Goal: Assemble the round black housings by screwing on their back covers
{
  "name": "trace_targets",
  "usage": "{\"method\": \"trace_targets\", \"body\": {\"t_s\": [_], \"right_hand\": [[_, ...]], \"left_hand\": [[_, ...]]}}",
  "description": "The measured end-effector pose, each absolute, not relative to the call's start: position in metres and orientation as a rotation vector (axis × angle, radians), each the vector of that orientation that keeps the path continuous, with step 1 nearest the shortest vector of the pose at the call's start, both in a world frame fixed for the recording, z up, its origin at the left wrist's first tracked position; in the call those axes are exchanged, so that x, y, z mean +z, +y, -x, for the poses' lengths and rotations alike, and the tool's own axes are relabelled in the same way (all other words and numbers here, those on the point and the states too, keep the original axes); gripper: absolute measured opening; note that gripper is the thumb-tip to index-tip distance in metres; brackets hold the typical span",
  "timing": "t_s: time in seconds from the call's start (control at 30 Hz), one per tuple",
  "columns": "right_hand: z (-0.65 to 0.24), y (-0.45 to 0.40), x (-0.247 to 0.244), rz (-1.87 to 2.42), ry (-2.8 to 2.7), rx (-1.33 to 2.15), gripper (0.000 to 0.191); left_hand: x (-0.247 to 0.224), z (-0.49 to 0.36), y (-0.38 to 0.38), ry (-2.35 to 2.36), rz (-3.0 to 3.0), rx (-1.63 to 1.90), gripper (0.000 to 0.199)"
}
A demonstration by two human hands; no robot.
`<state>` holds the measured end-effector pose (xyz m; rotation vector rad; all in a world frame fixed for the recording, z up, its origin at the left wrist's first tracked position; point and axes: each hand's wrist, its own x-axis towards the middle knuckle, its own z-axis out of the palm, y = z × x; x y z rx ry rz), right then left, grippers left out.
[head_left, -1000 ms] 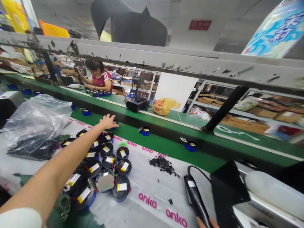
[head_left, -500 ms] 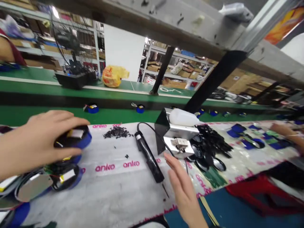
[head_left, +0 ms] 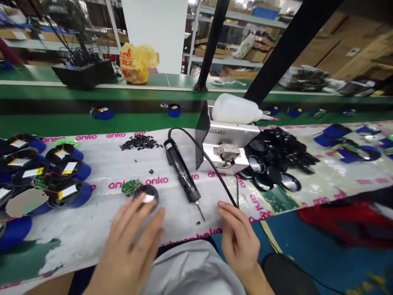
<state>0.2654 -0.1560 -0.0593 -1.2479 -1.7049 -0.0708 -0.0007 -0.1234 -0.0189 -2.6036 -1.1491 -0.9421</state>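
Observation:
My left hand (head_left: 132,233), partly smeared by motion, has its fingers and thumb around the near side of a round black housing (head_left: 150,191) with a silver battery inside. Its lower part is hidden by the fingers. A green circuit board (head_left: 131,187) lies against the housing's left side. My right hand (head_left: 241,237) is held above the front table edge, fingers apart and nothing in them. Between the hands, an electric screwdriver (head_left: 183,171) lies on the sheeting, bit pointing towards me. Just beyond is a pile of small black parts (head_left: 139,142).
Several blue housings (head_left: 82,192) with batteries stand at left. A metal box-shaped device (head_left: 231,133) carries a white squeeze bottle (head_left: 235,108). Right of it lie black round caps (head_left: 262,180) and a black heap (head_left: 288,147). A cable (head_left: 215,170) crosses the middle. Blue units (head_left: 104,113) sit on the green strip.
My left hand has moved from the blue housings at left to the middle front, and a housing with its board is now there. My right hand stays near the front edge. The view has tilted down.

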Motion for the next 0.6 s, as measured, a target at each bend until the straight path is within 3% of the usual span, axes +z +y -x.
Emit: {"method": "trace_targets", "body": {"t_s": [0.23,0.43,0.6], "right_hand": [[-0.274,-0.143,-0.055,1.363,-1.695,-0.252,0.040],[-0.269,-0.120,-0.042,1.443,-1.854,-0.276,0.037],[-0.272,-0.118,-0.043,1.484,-1.939,-0.252,0.035]], "left_hand": [[-0.045,-0.038,-0.158,-1.138,2.669,-0.910,0.028],[-0.049,-0.047,-0.149,-1.247,2.632,-0.701,0.038],[-0.051,-0.044,-0.153,-1.174,2.624,-0.742,0.033]]}}
